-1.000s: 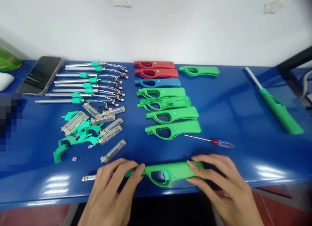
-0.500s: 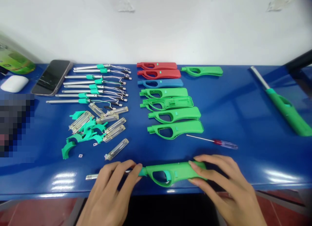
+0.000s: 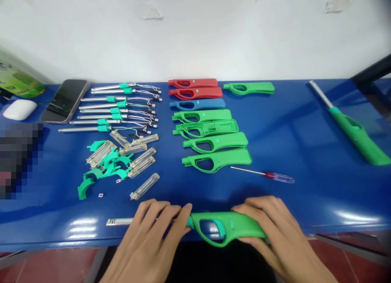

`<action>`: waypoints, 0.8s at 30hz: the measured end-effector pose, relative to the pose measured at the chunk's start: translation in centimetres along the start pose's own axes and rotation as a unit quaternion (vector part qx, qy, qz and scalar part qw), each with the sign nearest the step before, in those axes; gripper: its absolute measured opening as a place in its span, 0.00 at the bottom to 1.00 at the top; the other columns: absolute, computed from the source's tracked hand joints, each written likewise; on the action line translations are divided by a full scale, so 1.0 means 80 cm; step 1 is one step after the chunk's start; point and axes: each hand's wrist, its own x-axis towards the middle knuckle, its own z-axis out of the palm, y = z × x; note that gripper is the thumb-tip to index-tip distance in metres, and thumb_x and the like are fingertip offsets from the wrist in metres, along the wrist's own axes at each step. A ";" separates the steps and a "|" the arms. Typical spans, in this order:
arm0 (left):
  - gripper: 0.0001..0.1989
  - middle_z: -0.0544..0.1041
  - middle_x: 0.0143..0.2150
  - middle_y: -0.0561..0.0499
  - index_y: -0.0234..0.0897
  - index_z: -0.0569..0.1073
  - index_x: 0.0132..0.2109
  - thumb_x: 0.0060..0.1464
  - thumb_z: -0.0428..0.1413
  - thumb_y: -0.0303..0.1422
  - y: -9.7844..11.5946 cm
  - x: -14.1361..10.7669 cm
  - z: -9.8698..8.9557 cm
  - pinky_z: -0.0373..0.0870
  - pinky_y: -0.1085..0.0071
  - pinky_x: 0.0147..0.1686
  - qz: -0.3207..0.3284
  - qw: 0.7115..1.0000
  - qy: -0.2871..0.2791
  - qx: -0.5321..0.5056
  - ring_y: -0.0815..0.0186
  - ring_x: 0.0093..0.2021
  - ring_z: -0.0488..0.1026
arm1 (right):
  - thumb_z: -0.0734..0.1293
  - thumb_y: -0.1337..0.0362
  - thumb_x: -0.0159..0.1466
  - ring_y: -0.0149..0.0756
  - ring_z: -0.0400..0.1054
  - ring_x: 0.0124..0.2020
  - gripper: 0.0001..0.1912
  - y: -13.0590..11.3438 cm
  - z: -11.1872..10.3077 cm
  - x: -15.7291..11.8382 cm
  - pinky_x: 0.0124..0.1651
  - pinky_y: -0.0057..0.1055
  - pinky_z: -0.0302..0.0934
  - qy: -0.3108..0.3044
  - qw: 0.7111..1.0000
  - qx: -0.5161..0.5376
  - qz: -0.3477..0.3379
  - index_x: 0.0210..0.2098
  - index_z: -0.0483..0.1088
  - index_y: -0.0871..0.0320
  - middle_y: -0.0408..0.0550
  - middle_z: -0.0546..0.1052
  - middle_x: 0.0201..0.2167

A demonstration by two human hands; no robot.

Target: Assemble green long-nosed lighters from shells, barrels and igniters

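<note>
At the table's front edge lies a green gas lighter (image 3: pixel 249 225) with a silver metal tube (image 3: pixel 119 221) pointing left. Its teal trigger (image 3: pixel 220 227) shows inside the handle's loop. My left hand (image 3: pixel 152 230) is closed around the tube near the teal collar, with the fingers hiding part of it. My right hand (image 3: pixel 271 228) grips the handle's rear end, thumb below and fingers on top. Beyond them lie a screwdriver (image 3: pixel 264 174) with a clear purple-and-red handle and a green handle shell (image 3: pixel 230 159).
Several metal lighter tubes with wires (image 3: pixel 88 129) lie at the back left. Nearer are clear fuel tanks (image 3: pixel 146 186) and loose teal triggers (image 3: pixel 86 187). Red handle shells (image 3: pixel 198 93) and a blue one stand mid-back. A whole green lighter (image 3: pixel 360 140) rests right; a phone (image 3: pixel 65 100) lies left.
The lighter's handle has shifted right and slightly toward me. My left hand has slid right along the tube, and my right hand wraps further over the handle. The teal trigger shows more.
</note>
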 end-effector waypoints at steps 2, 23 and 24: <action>0.25 0.81 0.55 0.46 0.36 0.71 0.70 0.70 0.51 0.21 -0.002 -0.007 0.000 0.64 0.57 0.61 0.008 1.000 -0.006 0.001 0.57 0.56 0.74 | 0.64 0.49 0.77 0.38 0.77 0.46 0.20 -0.006 -0.001 -0.001 0.50 0.36 0.72 0.002 1.000 0.008 -0.017 0.60 0.73 0.52 0.48 0.81 0.48; 0.28 0.83 0.54 0.50 0.35 0.70 0.70 0.69 0.44 0.20 0.002 -0.006 -0.005 0.64 0.61 0.58 0.020 0.999 0.002 0.028 0.61 0.52 0.77 | 0.60 0.55 0.80 0.34 0.82 0.50 0.21 -0.018 -0.003 -0.002 0.61 0.36 0.74 0.023 0.998 0.013 -0.057 0.69 0.68 0.51 0.44 0.84 0.52; 0.27 0.83 0.53 0.50 0.35 0.69 0.70 0.70 0.42 0.21 0.003 -0.003 -0.006 0.63 0.61 0.57 0.028 0.999 -0.001 0.039 0.61 0.50 0.77 | 0.60 0.55 0.80 0.35 0.82 0.49 0.21 -0.018 -0.005 0.000 0.59 0.37 0.76 0.022 0.998 0.021 -0.047 0.68 0.69 0.51 0.44 0.85 0.52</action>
